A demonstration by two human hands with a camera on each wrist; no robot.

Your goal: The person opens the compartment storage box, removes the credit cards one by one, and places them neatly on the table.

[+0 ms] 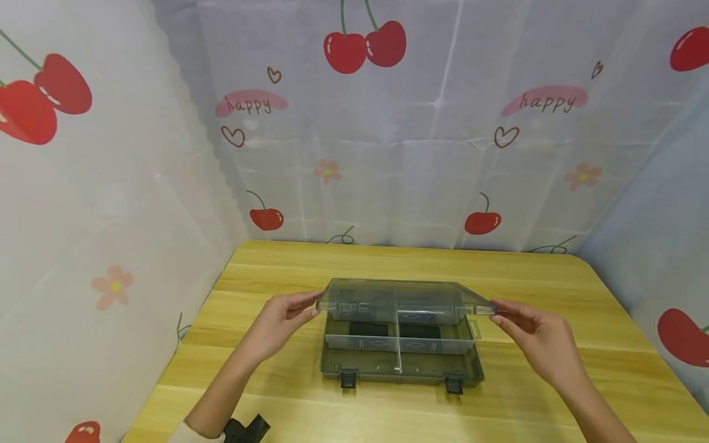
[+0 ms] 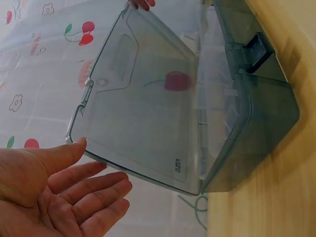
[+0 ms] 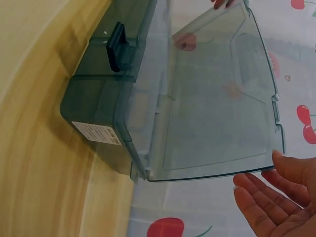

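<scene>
A translucent grey-green plastic storage box (image 1: 365, 374) sits on the wooden table with its hinged lid (image 1: 388, 294) tilted up partway. My left hand (image 1: 271, 327) pinches the lid's front left corner between thumb and fingers. At the opposite front corner, the thumb and fingers of my right hand (image 1: 545, 344) pinch the lid too. Clear dividers (image 1: 397, 352) split the inside into compartments, and dark patches show toward the back. Two black latches (image 1: 348, 379) hang unfastened on the front. The right wrist view shows a white label (image 3: 96, 132) on the box's side.
The yellow wood-grain table (image 1: 266, 271) has rounded back corners. Cherry-print curtains (image 1: 388, 184) stand behind it and along both sides. A black device (image 1: 246, 429) lies by the left wrist at the bottom of the head view.
</scene>
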